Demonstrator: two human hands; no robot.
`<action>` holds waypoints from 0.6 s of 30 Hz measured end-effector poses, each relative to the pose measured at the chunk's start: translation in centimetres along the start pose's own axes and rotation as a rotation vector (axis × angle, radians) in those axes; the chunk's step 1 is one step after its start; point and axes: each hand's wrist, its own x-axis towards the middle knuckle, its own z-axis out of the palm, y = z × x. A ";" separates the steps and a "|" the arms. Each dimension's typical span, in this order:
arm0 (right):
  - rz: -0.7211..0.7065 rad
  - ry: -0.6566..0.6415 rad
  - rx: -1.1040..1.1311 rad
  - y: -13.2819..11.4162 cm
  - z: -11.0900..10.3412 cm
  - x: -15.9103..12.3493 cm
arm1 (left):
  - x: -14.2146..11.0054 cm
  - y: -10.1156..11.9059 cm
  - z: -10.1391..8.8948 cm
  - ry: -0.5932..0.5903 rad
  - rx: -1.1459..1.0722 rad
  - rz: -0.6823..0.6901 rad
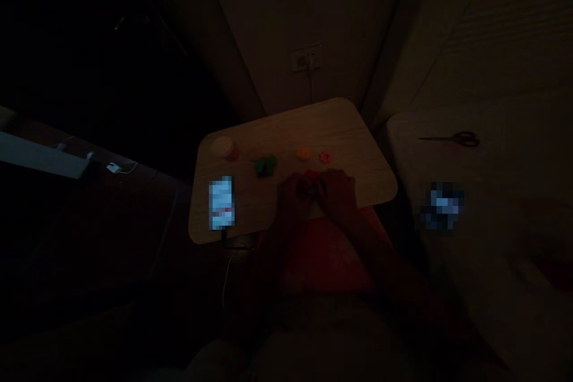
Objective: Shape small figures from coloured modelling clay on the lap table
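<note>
In dim light, my left hand (293,189) and my right hand (336,188) meet over the front part of a small wooden table (308,119). Their fingers are bent in around something small and dark that I cannot make out. A small red piece (311,174) shows just beyond the fingertips; whether either hand touches it is unclear. Beyond my hands lie an orange lump (303,154) and a red flower-shaped ring (325,157). Left of them is a green, irregularly shaped object (265,165).
A small tub with a pale lid (222,147) stands at the table's left. Near it lies a lit phone (221,203) with a cable (229,265). Scissors (452,139) and a blurred-out bright object (443,206) rest on the right-hand surface. A wall socket (307,58) is behind the table.
</note>
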 end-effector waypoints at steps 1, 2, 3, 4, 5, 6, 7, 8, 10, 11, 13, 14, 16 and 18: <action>0.002 0.004 -0.013 0.0 0.1 0.0 | 0.0 0.0 0.0 -0.001 -0.012 -0.002; 0.007 0.010 -0.029 -0.1 0.2 -0.1 | 0.0 0.0 0.0 -0.002 -0.018 -0.003; 0.014 0.020 -0.048 -0.1 0.3 -0.1 | 0.0 0.1 0.0 0.002 -0.019 -0.002; 0.020 0.031 -0.068 -0.2 0.4 -0.2 | 0.0 0.1 0.0 0.009 -0.017 -0.001; 0.020 0.041 -0.085 -0.2 0.6 -0.2 | 0.0 0.2 0.0 0.014 -0.013 0.000; 0.017 0.048 -0.101 -0.3 0.7 -0.2 | -0.1 0.3 0.0 0.015 -0.009 -0.001; 0.011 0.051 -0.113 -0.3 0.8 -0.2 | -0.1 0.3 0.0 0.016 -0.003 -0.004; 0.007 0.050 -0.124 -0.4 0.8 -0.3 | -0.1 0.4 0.0 0.019 0.001 -0.009; 0.006 0.041 -0.139 -0.6 0.9 -0.2 | -0.1 0.5 0.0 0.020 0.006 -0.013; 0.007 0.037 -0.145 -0.6 0.9 -0.2 | -0.1 0.6 0.0 0.021 0.008 -0.014; 0.005 0.036 -0.155 -0.7 0.9 -0.2 | -0.1 0.6 0.0 0.025 0.007 -0.015; 0.000 0.036 -0.159 -0.8 0.9 -0.1 | -0.1 0.5 0.0 0.020 0.004 -0.013; -0.010 0.035 -0.164 -0.8 0.8 -0.1 | -0.1 0.4 0.0 0.008 -0.002 -0.008; -0.014 0.032 -0.168 -0.9 0.7 -0.1 | -0.1 0.3 0.0 0.000 -0.008 -0.003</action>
